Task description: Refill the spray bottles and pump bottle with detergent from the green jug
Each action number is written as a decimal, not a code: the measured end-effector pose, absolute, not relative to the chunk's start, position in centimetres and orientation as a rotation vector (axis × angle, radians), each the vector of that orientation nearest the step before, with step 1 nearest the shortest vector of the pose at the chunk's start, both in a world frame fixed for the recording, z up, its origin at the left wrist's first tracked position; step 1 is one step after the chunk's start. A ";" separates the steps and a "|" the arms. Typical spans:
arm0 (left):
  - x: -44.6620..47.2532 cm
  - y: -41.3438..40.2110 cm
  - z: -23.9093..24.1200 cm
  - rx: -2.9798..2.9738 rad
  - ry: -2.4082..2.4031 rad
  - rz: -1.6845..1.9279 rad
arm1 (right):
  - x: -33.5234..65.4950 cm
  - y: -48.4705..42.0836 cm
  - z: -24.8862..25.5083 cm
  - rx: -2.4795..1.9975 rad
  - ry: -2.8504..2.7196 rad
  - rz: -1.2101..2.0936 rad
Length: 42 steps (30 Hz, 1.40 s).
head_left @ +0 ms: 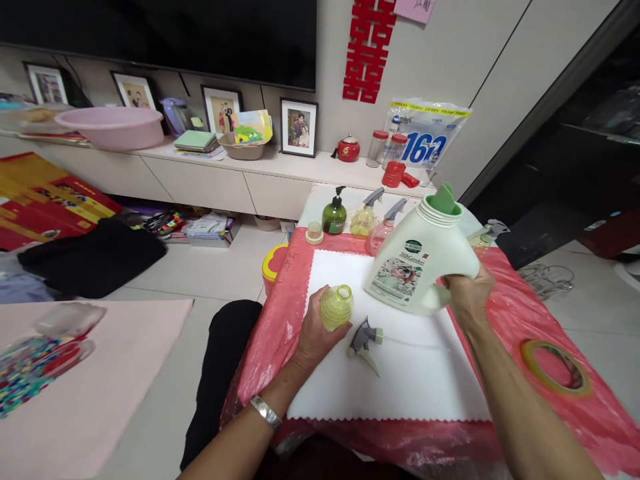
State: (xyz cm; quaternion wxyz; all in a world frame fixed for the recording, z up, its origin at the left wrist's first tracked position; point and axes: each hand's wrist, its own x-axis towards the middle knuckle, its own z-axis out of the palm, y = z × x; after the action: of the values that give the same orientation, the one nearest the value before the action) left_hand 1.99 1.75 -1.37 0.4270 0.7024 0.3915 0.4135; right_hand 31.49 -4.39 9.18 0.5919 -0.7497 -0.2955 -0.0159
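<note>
Noted white cloth (430, 387), scallop-edged, on red plastic sheet (270, 347). Logged over cloth: 1 white jug (403, 260), marked approx. "SilkGarden", w/ other print too small to read; gripped in R hand (469, 292), closed round handle (467, 259). Recorded at back 1 plastic bag (425, 137), marked "160" in blue (last digit creased). Found 1 yellow-green bottle (336, 308) in L hand (319, 327), curled round it; near jug, on its L. Sighted 1 grey trigger sprayer (366, 337) on cloth, just R of L hand.
</note>
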 end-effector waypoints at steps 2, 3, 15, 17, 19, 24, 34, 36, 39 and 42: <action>1.9 1.8 -1.3 1.748 0.964 1.017 | 31.2 -4.2 7.9 -1.735 -0.684 -0.002; 1.9 1.8 -1.3 1.743 0.954 1.009 | 31.1 -4.2 7.5 -1.740 -0.687 0.012; 1.9 1.8 -0.7 1.688 0.945 0.998 | 29.8 -12.8 8.5 -2.360 -1.119 -0.168; 1.9 1.8 -0.7 1.678 0.971 1.006 | 27.5 -14.4 7.6 -2.359 -1.209 -0.132; 2.0 1.8 -0.6 1.669 0.987 1.012 | 24.5 -14.9 6.8 -2.208 -1.466 0.042; 1.9 1.7 -0.4 1.686 1.013 0.992 | 17.8 -12.3 5.7 -2.240 -1.834 0.176; 2.1 1.7 -0.4 1.660 1.005 0.977 | 20.3 -10.9 10.0 -2.084 -1.815 0.326; 2.1 1.7 -0.4 1.640 0.995 0.969 | 21.3 -11.2 12.5 -1.795 -1.521 0.357; 2.1 1.6 -0.4 1.616 0.987 0.964 | 21.2 -10.4 16.1 -1.337 -1.048 0.365; 2.1 1.6 -0.5 1.622 0.990 0.971 | 19.6 -8.5 18.4 -1.035 -0.843 0.370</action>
State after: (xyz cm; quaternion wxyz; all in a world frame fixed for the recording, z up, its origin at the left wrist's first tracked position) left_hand 2.14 1.61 -0.50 0.4829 0.6655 0.4064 0.3984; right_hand 19.65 -8.49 18.38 0.7695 -0.4771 -0.3888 0.1705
